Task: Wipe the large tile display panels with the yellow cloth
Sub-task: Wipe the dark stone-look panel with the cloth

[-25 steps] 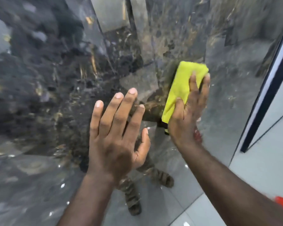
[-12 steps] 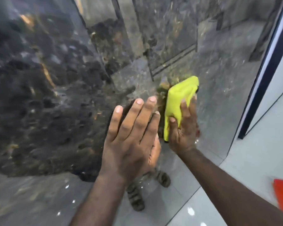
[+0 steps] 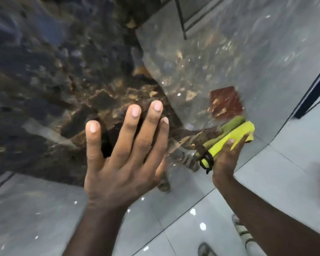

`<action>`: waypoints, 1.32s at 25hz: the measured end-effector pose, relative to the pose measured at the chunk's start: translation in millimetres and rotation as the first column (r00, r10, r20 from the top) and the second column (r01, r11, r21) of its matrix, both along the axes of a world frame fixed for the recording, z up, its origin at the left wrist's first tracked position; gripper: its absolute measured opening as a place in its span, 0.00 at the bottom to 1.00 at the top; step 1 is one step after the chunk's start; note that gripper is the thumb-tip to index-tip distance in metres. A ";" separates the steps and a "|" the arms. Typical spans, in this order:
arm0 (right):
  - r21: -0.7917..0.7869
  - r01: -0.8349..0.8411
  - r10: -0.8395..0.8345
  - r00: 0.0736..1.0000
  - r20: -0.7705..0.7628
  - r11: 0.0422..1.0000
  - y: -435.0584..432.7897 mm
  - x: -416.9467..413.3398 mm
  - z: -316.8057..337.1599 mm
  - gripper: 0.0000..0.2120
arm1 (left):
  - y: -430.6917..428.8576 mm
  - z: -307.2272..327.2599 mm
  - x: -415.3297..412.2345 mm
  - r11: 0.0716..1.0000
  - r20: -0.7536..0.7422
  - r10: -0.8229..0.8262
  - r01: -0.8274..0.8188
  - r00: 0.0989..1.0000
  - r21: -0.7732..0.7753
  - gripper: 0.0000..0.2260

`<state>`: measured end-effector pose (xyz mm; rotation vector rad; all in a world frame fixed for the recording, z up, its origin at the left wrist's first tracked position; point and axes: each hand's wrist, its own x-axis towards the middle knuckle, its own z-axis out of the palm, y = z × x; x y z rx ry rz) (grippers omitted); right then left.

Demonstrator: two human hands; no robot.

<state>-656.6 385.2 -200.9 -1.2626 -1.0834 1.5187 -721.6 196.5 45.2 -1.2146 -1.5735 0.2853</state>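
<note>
Yellow cloth (image 3: 235,137) sat folded in the right hand (image 3: 224,157), fingers & thumb curled round its lower end, w/ a black loop (image 3: 205,162) dangling just below the grip. Above the grip, the cloth's free end met its own reflection in the glossy tile panel (image 3: 44,80). So it was at or v. near the surface, low down by the panel's bottom corner; couldn't tell if it lay flat. The left hand (image 3: 122,159), well left of the grip, held nothing: fingers straight & spread, against the panel or just off it.

Risks, as judged:
1) Cloth was bunched, w/ only an edge near the tile, so a stroke from there would prob. clean a thin strip & leave streaks. It needed opening out under the palm.
2) Bare left palm on polished tile could leave prints, esp. if it slid.
3) Grip was at one end only, so a hard push could pull the cloth free or fold it over.
4) Loop could drag across the glaze, poss. smearing.
5) Below the grip lay the shiny floor (image 3: 294,163) & a sandalled foot (image 3: 242,230); leaning in w/ both hands might shift weight & cause a slip.
6) The panel's dark frame (image 3: 310,93) stood up & right of the grip, so a fast sweep could knock knuckles on it.
</note>
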 end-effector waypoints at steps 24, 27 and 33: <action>0.917 -0.168 0.132 0.983 0.128 0.362 -111.4 4.4 219.4 0.26 | -122.8 51.5 -1.5 0.951 0.206 -0.109 0.042 0.972 0.308 0.23; 0.580 0.071 -0.031 0.996 -0.078 0.811 -87.6 -14.0 236.2 0.28 | -158.3 61.0 -21.3 0.943 0.127 -0.066 0.020 0.990 0.333 0.25; 0.902 -0.156 0.101 0.987 0.126 0.402 -164.9 -7.8 234.1 0.28 | -164.4 50.6 -32.7 0.977 0.036 -0.071 0.062 0.997 0.205 0.29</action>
